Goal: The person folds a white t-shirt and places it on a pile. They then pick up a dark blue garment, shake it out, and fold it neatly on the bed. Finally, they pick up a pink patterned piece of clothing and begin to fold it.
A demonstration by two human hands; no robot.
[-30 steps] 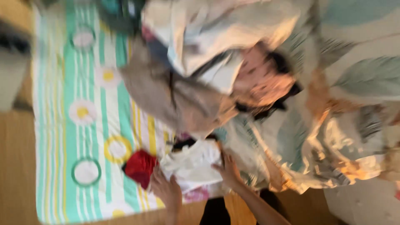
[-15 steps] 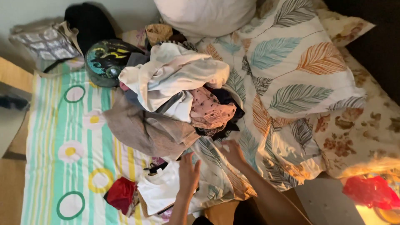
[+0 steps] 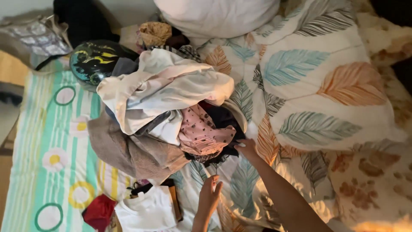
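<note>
Two hands are seen low in the head view, both over a bed covered with clothes. The right hand [image 3: 246, 147] is stretched forward, its fingers [image 3: 240, 145] loosely together and laid against the dark garment [image 3: 221, 124] at the near edge of the clothes heap; whether anything is pinched cannot be told. Just beside those fingers a pink spotted garment [image 3: 199, 133] is draped over the dark one. The left hand [image 3: 210, 195] is held nearer the body, its fingers [image 3: 215, 185] slightly curled and parted, nothing held, raised above the leaf-patterned quilt [image 3: 309, 86]. A folded white shirt [image 3: 148, 212] is seen just to the left of that hand, with a red cloth [image 3: 99, 211] beside it. Higher in the heap a large cream garment [image 3: 167, 88] is piled on top, and a brown towel-like cloth [image 3: 128, 150] is spread beneath it on the left. A striped sheet with daisies and circles [image 3: 56, 159] is seen under the heap's left side. A dark helmet with yellow markings [image 3: 92, 60] is set behind the pile, and a white pillow [image 3: 214, 17] lies at the far end.
</note>
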